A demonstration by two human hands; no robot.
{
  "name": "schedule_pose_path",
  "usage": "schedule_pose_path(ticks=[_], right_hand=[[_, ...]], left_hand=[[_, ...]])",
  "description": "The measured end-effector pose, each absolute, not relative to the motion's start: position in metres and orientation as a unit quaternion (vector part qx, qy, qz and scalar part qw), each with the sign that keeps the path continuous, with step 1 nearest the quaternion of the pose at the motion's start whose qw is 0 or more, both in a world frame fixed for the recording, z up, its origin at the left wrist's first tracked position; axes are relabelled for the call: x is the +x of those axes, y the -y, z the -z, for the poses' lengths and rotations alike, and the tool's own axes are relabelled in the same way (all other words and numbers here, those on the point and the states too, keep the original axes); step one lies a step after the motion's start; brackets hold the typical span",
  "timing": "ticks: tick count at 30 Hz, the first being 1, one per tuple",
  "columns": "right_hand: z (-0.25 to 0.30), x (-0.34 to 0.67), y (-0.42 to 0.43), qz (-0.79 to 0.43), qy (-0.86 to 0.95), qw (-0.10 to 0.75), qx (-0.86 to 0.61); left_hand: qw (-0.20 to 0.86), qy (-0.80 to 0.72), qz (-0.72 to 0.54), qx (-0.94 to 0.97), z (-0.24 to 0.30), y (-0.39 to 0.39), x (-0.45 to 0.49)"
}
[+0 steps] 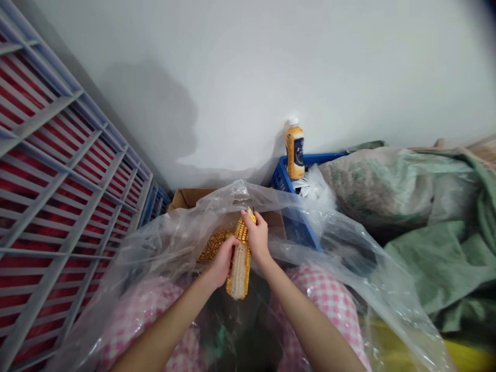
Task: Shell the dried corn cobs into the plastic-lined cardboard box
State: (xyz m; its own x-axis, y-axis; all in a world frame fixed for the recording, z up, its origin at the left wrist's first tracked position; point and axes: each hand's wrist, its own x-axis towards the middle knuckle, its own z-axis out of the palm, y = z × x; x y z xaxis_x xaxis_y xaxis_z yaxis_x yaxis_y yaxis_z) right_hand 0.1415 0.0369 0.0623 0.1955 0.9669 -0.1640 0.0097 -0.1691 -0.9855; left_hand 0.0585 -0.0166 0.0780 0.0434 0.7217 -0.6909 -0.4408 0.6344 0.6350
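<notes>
Between my hands is an ear of dried corn (239,268), tilted with its narrow tip pointing away from me. Its lower face is stripped to the pale cob, while yellow kernels still cover the tip and the side edges. My left hand (225,258) is closed around its left side, thumb against the kernels at the middle. My right hand (256,233) grips the upper right side near the tip. Loose kernels (214,245) lie in a heap beyond my left hand, inside a clear plastic sheet (155,248) spread over my knees and a cardboard box (189,198).
A slatted plastic crate (70,170) with red contents rises at the left. On the right, a blue basket (284,178) holds white plastic and an orange drink bottle (295,151). Beside it lie a stuffed woven sack (387,181) and green cloth (445,258). A white wall stands behind.
</notes>
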Motion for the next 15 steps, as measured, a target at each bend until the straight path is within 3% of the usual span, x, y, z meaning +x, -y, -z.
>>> schedule_pose_path(ticks=[15], right_hand=[[-0.0550,0.1395,-0.0367,-0.497,0.397,0.497,-0.590]], left_hand=[[0.711,-0.565,-0.398,0.127,-0.0734,0.0174,0.0598]])
